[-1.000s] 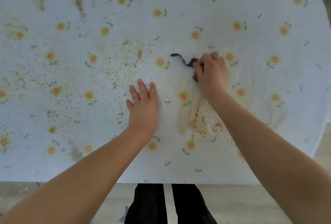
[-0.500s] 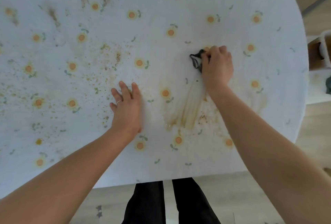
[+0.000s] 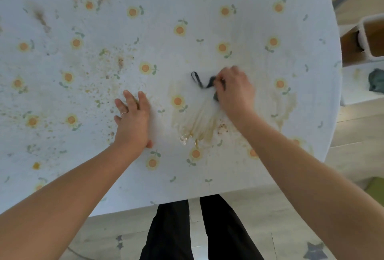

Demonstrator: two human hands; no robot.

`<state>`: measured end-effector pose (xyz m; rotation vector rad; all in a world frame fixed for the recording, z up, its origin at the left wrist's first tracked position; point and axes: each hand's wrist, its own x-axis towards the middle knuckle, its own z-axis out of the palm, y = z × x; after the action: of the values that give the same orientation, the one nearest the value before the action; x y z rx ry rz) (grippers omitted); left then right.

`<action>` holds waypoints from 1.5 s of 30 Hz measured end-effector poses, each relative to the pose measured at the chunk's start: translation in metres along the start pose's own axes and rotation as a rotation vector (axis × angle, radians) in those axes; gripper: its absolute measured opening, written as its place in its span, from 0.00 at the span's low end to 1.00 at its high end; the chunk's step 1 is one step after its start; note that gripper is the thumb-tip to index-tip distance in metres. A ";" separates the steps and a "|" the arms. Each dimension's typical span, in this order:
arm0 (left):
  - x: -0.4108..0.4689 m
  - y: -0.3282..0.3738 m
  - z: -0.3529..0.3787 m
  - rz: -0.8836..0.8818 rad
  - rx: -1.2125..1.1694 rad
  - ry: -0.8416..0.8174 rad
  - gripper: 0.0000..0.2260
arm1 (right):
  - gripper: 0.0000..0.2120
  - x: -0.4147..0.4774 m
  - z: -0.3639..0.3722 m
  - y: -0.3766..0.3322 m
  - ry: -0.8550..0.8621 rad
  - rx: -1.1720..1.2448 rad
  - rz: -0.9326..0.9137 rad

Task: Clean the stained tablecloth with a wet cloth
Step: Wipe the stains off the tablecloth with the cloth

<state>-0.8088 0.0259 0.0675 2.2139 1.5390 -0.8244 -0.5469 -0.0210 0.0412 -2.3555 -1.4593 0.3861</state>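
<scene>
Pressing a dark wet cloth [image 3: 209, 83] onto the stained tablecloth [image 3: 207, 0], just right of frame centre.

Holds the cloth bunched in the right hand [image 3: 234, 91], grip curled tight round it and set down on the table, with a thin loop trailing out to the left. Sits at the upper end of a brown smear [image 3: 199, 126] that fans down toward the near edge. Lays the left hand [image 3: 133, 120] flat on the fabric left of centre, grip wide and holding nothing, with a ring [image 3: 124, 113] on one finger. Shows brown speckles across the left half and another streak at the right.
</scene>
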 end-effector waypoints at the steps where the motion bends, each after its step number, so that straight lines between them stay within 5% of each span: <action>1: 0.000 0.000 0.000 -0.002 -0.004 -0.003 0.67 | 0.06 -0.025 0.005 -0.007 -0.063 0.011 -0.111; 4: 0.002 0.001 -0.001 -0.010 -0.028 -0.010 0.66 | 0.07 -0.038 0.009 0.000 -0.126 -0.013 -0.314; 10: 0.004 0.000 0.000 -0.027 0.000 -0.017 0.68 | 0.09 0.031 -0.009 0.029 0.108 -0.047 0.118; 15: 0.004 0.009 -0.003 -0.042 0.037 -0.043 0.67 | 0.09 -0.086 0.015 0.004 0.197 0.041 0.252; 19: 0.006 0.004 -0.005 -0.042 0.077 -0.043 0.69 | 0.09 -0.145 0.038 -0.033 -0.072 0.082 -0.321; 21: 0.006 0.002 -0.006 -0.031 0.033 -0.063 0.68 | 0.09 -0.122 0.024 -0.006 -0.112 0.046 -0.454; 26: 0.007 0.003 -0.004 -0.029 0.049 -0.053 0.69 | 0.11 -0.049 -0.040 0.102 0.160 -0.090 0.133; 29: 0.006 0.007 -0.005 -0.039 0.050 -0.060 0.69 | 0.12 -0.070 -0.027 0.085 0.243 -0.117 0.475; 31: 0.006 0.005 -0.007 -0.039 0.031 -0.074 0.69 | 0.11 -0.102 0.002 0.018 0.155 -0.023 0.382; 33: 0.004 0.002 -0.009 -0.031 -0.023 -0.090 0.69 | 0.07 -0.132 0.029 -0.045 -0.010 0.034 0.071; 36: 0.005 -0.003 -0.012 -0.016 -0.079 -0.095 0.69 | 0.08 -0.126 0.037 -0.046 -0.061 0.000 -0.195; 38: 0.007 -0.007 -0.011 0.011 -0.078 -0.089 0.71 | 0.05 -0.104 0.018 -0.002 0.047 -0.070 -0.093; 41: 0.008 -0.013 -0.010 0.046 -0.036 -0.090 0.72 | 0.08 -0.090 -0.016 0.054 0.225 -0.085 0.295; 43: 0.005 -0.016 -0.010 0.062 -0.026 -0.096 0.72 | 0.08 -0.106 -0.013 0.042 0.305 -0.039 0.462; 45: 0.005 -0.017 -0.012 0.073 -0.022 -0.088 0.72 | 0.07 -0.133 0.009 -0.003 0.265 0.025 0.384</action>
<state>-0.8200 0.0428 0.0749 2.1737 1.4112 -0.8665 -0.6104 -0.1378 0.0404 -2.5484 -0.8805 0.1719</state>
